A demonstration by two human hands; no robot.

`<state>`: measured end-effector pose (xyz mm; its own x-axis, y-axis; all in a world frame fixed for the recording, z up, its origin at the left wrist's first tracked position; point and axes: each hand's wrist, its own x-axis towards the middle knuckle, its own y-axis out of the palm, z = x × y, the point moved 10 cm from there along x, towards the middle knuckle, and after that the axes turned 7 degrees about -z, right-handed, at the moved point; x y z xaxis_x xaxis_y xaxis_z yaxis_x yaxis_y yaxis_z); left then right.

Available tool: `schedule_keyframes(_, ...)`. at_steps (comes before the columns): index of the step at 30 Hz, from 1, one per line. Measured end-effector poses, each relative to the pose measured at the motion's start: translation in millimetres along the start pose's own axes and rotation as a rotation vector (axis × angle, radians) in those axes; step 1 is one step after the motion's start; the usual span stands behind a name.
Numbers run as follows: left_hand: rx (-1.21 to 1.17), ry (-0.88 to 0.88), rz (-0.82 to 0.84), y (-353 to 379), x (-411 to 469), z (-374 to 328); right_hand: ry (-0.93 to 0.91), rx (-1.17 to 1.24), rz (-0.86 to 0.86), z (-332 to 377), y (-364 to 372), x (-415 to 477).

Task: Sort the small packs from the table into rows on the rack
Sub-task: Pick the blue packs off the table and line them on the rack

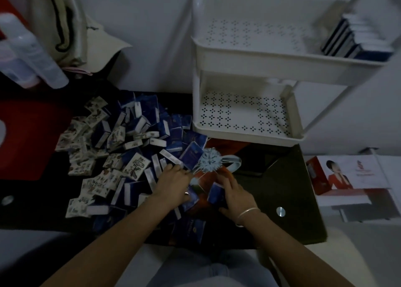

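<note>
The blue packs are deep navy with white edges; the white packs carry grey-blue cartoon sketches. The rack is plain white, its shelves pierced by a regular grid of small four-petal cut-outs. The row on its top shelf shows navy and white stripes. The table is glossy black with a red-orange print and a pale blue snowflake. The cap is cream with a black squiggle, the box red and white, the bangle silver.
</note>
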<state>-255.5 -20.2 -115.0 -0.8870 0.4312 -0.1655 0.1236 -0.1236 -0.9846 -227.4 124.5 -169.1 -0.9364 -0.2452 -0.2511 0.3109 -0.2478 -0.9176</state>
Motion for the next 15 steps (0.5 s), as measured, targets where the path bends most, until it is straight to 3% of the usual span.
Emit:
schedule_keyframes(4, -0.071, 0.024, 0.043, 4.3, 12.1, -1.1, -0.019, -0.030, -0.018, 0.7, -6.8, -1.1)
schedule_keyframes(8, -0.529, -0.156, -0.148, -31.7, 26.9, 9.8, 0.217, 0.363, -0.064, -22.0, -38.7, 2.5)
schedule_keyframes(12, -1.035, -0.282, -0.332, -87.5, 41.4, 19.7, 0.320, 0.754, -0.279, -32.1, -119.7, -1.9)
schedule_keyframes(15, -1.250, -0.202, -0.467, -155.6, 55.8, 7.2, 0.266, 0.714, -0.548, -38.2, -210.1, -10.4)
